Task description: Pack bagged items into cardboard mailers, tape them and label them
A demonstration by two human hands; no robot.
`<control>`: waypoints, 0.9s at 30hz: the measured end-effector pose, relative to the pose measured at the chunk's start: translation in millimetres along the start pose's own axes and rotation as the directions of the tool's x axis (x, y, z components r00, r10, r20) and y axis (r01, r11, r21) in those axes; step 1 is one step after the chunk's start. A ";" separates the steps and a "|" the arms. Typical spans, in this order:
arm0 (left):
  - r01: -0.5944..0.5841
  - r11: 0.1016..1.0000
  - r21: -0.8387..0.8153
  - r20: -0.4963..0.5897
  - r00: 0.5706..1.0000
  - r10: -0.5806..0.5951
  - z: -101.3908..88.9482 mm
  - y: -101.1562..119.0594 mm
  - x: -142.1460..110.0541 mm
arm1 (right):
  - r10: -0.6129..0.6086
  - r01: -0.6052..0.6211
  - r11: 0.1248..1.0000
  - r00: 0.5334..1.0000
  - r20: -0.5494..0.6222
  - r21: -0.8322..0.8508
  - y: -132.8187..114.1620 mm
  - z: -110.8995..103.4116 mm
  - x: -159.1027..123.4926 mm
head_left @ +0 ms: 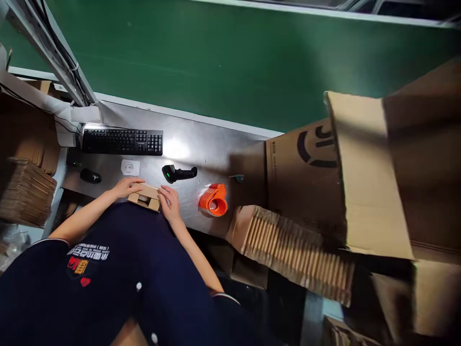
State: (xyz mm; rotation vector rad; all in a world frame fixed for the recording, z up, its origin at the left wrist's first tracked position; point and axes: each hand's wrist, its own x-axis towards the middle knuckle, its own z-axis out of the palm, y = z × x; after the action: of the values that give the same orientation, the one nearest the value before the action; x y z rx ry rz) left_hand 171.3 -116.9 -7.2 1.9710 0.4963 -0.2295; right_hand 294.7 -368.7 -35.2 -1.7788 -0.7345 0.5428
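A small cardboard box (148,191) sits at the front edge of the metal table, close against my dark blue shirt. Its near side has flaps standing partly open, with a dark gap between them. My left hand (127,187) grips the box's left end, fingers laid along its far top edge. At the right end, my right hand (170,203) holds the box with bent fingers. Just beyond it lie a white paper card (130,167) and a black barcode scanner (179,173) with a green light. An orange tape dispenser (213,200) stands to the right.
A black keyboard (122,141) and mouse (90,176) lie on the left of the metal table (212,139). Large open carton (306,178) at right; a row of folded cardboard (291,250) before it. More flattened cardboard (27,192) is stacked left. A green surface (216,62) runs behind.
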 end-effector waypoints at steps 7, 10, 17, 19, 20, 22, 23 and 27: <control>-0.001 0.997 -0.075 0.063 0.998 0.006 -3.7 1.9 2.5 | 0.080 -0.092 0.990 0.991 0.112 0.108 8.8 6.1 -6.6; 0.035 0.963 -0.269 0.015 0.999 -0.032 -2.1 -3.5 -6.8 | 0.157 -0.154 0.963 0.988 0.002 0.220 8.3 20.7 -6.4; -0.008 0.904 -0.428 -0.113 0.993 -0.045 16.5 -18.6 -29.4 | 0.173 -0.170 0.974 0.985 -0.010 0.150 8.0 19.4 -10.7; -0.030 0.903 -0.428 -0.145 0.989 -0.036 18.6 -19.9 -27.4 | 0.230 -0.230 0.973 0.959 -0.165 0.017 13.7 -0.8 -14.0; -0.037 0.899 -0.436 -0.151 0.988 -0.033 18.8 -20.1 -25.8 | 0.269 -0.302 0.951 0.915 -0.300 -0.068 18.0 -14.5 -14.9; -0.035 0.885 -0.463 -0.151 0.988 -0.039 18.2 -19.8 -22.4 | 0.343 -0.541 0.812 0.746 -0.570 -0.219 28.0 -45.0 -13.4; -0.030 0.878 -0.478 -0.149 0.988 -0.047 17.6 -19.4 -20.9 | 0.378 -0.667 0.695 0.655 -0.655 -0.267 32.9 -59.6 -11.0; -0.009 0.851 -0.525 -0.147 0.986 -0.080 14.8 -17.3 -15.8 | 0.534 -0.835 0.329 0.550 -0.643 -0.441 45.1 -97.0 4.2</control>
State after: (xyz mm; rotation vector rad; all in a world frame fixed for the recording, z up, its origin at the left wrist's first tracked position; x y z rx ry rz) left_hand 150.4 -127.5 -22.0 1.4462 0.6279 0.0494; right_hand 373.0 -440.6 -47.8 -2.8917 0.2854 0.4403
